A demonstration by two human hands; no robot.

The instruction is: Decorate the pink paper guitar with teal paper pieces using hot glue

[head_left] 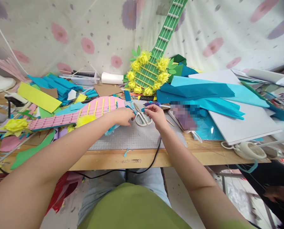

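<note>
My left hand point(125, 116) is closed, its fingers curled at a small piece of blue paper beside the scissors. My right hand point(157, 115) pinches a small blue paper piece point(145, 109) between thumb and fingers. Between both hands, white-handled scissors point(142, 117) lie on the grey cutting mat point(123, 140), blades pointing away from me. Left of them rests a pink paper guitar point(99, 108) with yellow and dark strips, partly hidden by my left forearm. A green paper guitar point(148, 71) with yellow flowers leans upright at the back.
Blue paper sheets point(204, 90) and a white board point(246, 124) are piled on the right. A white cup point(250, 149) stands near the right edge. Colored scraps and a yellow sheet point(39, 97) cover the left side. A black cable point(132, 171) hangs over the front edge.
</note>
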